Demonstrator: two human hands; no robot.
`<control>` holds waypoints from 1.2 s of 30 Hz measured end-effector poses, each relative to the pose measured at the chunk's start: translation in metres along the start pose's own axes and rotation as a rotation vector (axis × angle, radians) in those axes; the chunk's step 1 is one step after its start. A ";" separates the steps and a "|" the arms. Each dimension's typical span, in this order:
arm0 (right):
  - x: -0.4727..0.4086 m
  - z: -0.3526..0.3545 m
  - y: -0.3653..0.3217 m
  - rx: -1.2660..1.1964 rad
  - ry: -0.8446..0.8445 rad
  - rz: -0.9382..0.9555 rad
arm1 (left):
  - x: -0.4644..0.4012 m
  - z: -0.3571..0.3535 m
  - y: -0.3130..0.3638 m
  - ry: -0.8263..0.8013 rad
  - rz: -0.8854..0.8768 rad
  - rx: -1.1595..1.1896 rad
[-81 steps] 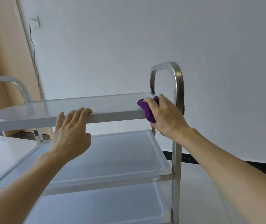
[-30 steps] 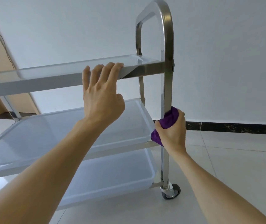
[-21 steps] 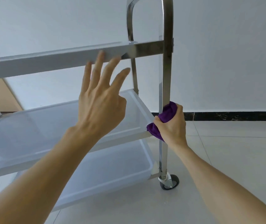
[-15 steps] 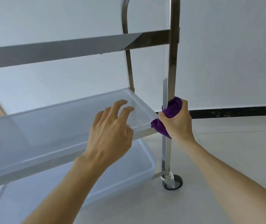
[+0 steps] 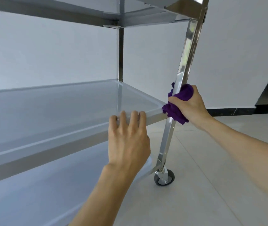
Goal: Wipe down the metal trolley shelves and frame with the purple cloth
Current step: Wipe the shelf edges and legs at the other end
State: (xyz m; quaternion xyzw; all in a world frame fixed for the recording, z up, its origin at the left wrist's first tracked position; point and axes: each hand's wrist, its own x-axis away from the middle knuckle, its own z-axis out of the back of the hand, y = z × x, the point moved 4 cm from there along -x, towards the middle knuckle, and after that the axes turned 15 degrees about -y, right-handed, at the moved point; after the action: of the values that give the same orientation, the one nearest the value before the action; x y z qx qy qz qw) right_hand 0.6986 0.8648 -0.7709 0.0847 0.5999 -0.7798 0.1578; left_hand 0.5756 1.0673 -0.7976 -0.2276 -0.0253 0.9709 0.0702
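Observation:
The metal trolley fills the left and middle of the head view, seen from low down. Its middle shelf [image 5: 56,110] runs across the centre, the top shelf [image 5: 84,12] is overhead and the bottom shelf [image 5: 48,190] lies below. My right hand [image 5: 190,106] grips the purple cloth [image 5: 177,105] wrapped round the near right upright post [image 5: 185,54], at the corner of the middle shelf. My left hand [image 5: 128,137] rests on the front rim of the middle shelf, fingers hooked over the edge.
A caster wheel [image 5: 164,177] stands under the near post on pale floor tiles [image 5: 211,185]. The far post [image 5: 121,54] rises behind the shelf. A white wall with a dark skirting strip [image 5: 231,110] is behind, with a dark opening at the right edge.
My left hand left the top shelf edge and came down onto the middle shelf rim. My right hand with the cloth stayed low on the post, after sliding down from the top shelf corner. My view dropped lower.

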 end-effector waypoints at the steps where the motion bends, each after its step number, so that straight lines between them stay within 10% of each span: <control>1: 0.001 -0.001 0.000 -0.016 -0.011 -0.008 | 0.001 -0.001 -0.001 0.004 -0.016 -0.011; 28: 0.018 -0.014 0.048 -0.413 0.069 0.349 | -0.002 -0.004 -0.001 0.228 0.007 -0.119; 36: 0.072 -0.053 0.167 -0.170 -0.081 -0.052 | -0.004 -0.005 0.000 0.208 0.009 -0.080</control>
State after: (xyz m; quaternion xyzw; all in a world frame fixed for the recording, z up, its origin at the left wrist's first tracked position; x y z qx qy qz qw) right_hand 0.6856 0.8674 -0.9598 0.0239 0.6592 -0.7326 0.1680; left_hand 0.5820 1.0671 -0.8006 -0.3296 -0.0554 0.9406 0.0590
